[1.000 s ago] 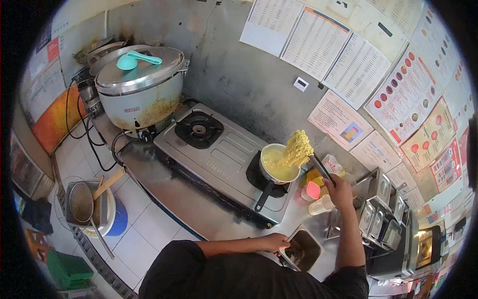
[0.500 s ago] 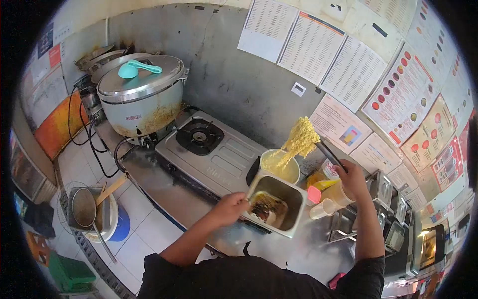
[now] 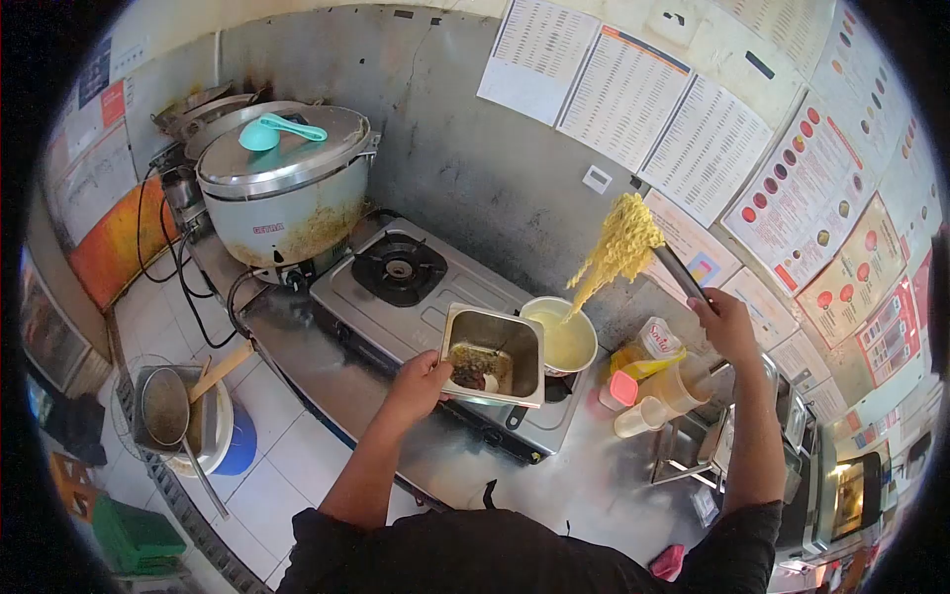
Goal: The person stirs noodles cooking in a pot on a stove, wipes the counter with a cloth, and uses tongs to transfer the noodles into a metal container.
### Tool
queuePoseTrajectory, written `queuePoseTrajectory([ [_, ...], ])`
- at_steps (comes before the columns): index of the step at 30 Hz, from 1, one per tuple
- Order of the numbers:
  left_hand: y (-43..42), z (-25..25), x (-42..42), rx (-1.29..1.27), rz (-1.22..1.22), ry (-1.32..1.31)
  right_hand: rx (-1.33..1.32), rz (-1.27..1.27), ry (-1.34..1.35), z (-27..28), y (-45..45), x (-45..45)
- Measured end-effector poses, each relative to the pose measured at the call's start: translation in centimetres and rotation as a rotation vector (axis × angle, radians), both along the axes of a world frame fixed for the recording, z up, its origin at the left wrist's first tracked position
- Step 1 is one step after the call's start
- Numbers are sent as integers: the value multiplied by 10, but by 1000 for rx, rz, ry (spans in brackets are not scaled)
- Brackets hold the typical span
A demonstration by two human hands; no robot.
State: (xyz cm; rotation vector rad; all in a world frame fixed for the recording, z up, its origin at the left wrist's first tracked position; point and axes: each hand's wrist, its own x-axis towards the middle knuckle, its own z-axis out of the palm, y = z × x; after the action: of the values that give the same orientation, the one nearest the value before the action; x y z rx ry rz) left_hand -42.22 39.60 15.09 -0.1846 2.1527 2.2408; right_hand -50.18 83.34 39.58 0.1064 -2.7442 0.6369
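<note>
My left hand grips the rim of a square metal pan, held tilted above the front of the stove. Dark sauce or seasoning and a small pale lump lie in its bottom. Raised high on the right, my right hand is closed around black-handled tongs. A thick clump of yellow noodles hangs from the tongs, with strands trailing down toward a white pot. Cloudy yellowish liquid fills the pot, which stands on the right burner. The tips of the tongs are hidden in the noodles.
A two-burner stove runs along the wall, beside a large rice cooker with a turquoise scoop on its lid. Right of the pot stand an oil pouch, a pink-lidded container and clear cups. A strainer rests over a bucket at left.
The metal pan has moved left and away from me, uncovering more of the pot. My right hand has shifted right and lifted the noodles higher.
</note>
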Motion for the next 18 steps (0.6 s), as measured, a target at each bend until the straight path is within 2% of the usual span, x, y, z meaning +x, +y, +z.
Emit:
queuePoseTrajectory([
  [3,-1,1,-2,-53,27,59,10,68,-15,14,-5,5],
  [7,0,15,3,-39,66,93,65,25,-31,15,-6,5],
  [10,-4,-3,-4,-102,73,88,99,23,-19,6,2,0],
  [15,-4,5,0,-43,73,39,73,60,35,4,1,0],
  [18,-4,-5,-9,-51,83,33,99,38,-25,21,-4,6],
])
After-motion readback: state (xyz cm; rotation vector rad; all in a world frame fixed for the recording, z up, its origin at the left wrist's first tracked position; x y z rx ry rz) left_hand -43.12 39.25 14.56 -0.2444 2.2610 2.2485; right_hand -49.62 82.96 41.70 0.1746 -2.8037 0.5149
